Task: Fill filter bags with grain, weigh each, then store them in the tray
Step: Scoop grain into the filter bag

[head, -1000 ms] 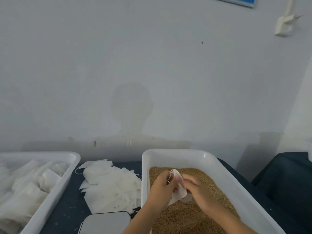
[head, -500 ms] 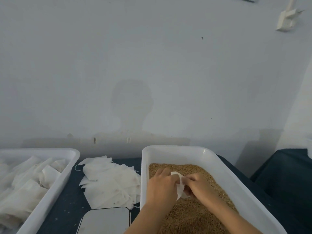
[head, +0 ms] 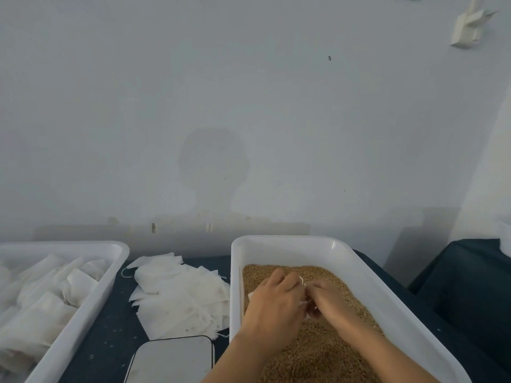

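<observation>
Filling: both hands are working one filter bag (head: 302,280) low over the grain (head: 326,352), so the filling step is the one in hand.
Left hand (head: 276,305): its fingers are curling round the bag's near edge and covering most of it; only white slivers are showing past the knuckles.
Right hand (head: 329,301): its fingertips are pinching the bag's other edge, touching the left hand; it seems to be holding the mouth apart, though the opening itself is hidden.
Bag: it is sitting between the hands, just above or on the grain, in the far-middle part of the bin (head: 279,244); how much grain is inside cannot be told.
Bin: it is lying on the right of the table, grain reaching well up its walls.
Spare bags (head: 177,297): a loose flat heap is lying on the dark table (head: 110,327) left of the bin.
Scale (head: 174,360): a pale plate is waiting near, below the heap, bare.
Tray (head: 91,308): it is standing far left, holding many packed bags.
Next move: judging from this, grain is needing to be scooped into the mouth, the mouth kept upward, then the bag carried left to the scale without spilling.
</observation>
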Motion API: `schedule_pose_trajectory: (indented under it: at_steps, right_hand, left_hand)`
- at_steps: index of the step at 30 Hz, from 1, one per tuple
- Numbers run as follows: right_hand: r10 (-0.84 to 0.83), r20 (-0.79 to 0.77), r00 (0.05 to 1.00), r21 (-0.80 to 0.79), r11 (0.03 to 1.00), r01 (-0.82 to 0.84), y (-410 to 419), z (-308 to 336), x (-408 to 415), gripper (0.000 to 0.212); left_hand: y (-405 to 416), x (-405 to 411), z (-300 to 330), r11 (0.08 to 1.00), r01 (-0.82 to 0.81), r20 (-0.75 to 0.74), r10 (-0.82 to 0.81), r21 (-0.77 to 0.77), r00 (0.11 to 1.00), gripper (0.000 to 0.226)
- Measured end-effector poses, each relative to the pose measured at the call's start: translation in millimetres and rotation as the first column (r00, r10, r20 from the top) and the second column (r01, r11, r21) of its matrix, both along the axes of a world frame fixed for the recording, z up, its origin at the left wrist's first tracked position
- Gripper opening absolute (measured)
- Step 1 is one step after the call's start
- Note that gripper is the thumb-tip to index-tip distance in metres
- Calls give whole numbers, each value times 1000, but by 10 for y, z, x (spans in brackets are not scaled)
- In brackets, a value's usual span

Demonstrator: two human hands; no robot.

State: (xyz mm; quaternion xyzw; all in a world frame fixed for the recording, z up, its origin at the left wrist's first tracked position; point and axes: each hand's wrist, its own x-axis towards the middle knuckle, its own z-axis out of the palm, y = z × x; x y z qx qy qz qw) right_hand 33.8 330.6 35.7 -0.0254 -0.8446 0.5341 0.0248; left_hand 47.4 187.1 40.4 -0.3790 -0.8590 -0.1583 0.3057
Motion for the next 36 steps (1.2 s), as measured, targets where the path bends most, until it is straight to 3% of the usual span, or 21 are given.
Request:
schedule_pose_trajectory:
  at_steps: [4, 6, 8, 10, 12, 13, 17, 24, 26, 31, 33, 36]
  right_hand:
    - [14, 0, 1000, 30, 999, -14, -38, 31, 41, 45]
    - [17, 8, 1000, 22, 1000, -17, -41, 36, 51, 44]
    - [-73, -8, 997, 170, 983, 74, -7, 5, 29, 37]
    - [-145, -35, 989, 552, 822, 140, 55, -15, 28, 16]
    - [-186, 17, 982, 791, 603, 101, 119, -58, 31, 35]
    - [-190, 73, 979, 835, 548, 44, 153, -78, 29, 44]
    - [-198, 210, 958, 868, 488, -89, 189, -99, 25, 25]
    - [-210, 148, 966, 831, 556, -6, 181, 30, 78, 25]
    - [-220, 112, 969, 870, 494, 12, 228, 202, 137, 21]
    - [-313, 95, 945, 978, 207, -30, 195, 620, 172, 21]
    - [-316, 121, 941, 985, 154, -75, 119, 653, 124, 26]
    - [-282, 157, 947, 981, 156, -116, -6, 627, -1, 30]
  left_hand:
    - [-11, -17, -1, 984, -158, 206, 171, -77, 964, 37]
    - [-24, -38, 4, 971, -231, 171, 238, -63, 956, 24]
    - [-31, -42, -1, 960, -281, 206, 279, -20, 938, 16]
    - [-42, -90, -66, 943, -334, 269, 321, 3, 908, 25]
    - [-47, -139, -109, 913, -408, 322, 386, -1, 864, 28]
    - [-48, -142, -119, 900, -435, 336, 416, -19, 845, 28]
    - [-46, -130, -105, 890, -456, 385, 428, -20, 818, 26]
    - [-62, -114, -93, 905, -424, 408, 379, 21, 830, 29]
    - [-76, -119, -82, 918, -396, 416, 352, 22, 839, 31]
    - [-100, -104, -35, 948, -317, 446, 275, 20, 852, 38]
    - [-107, -100, -28, 953, -303, 453, 271, -3, 849, 41]
    - [-114, -90, -13, 958, -284, 467, 268, -36, 843, 41]
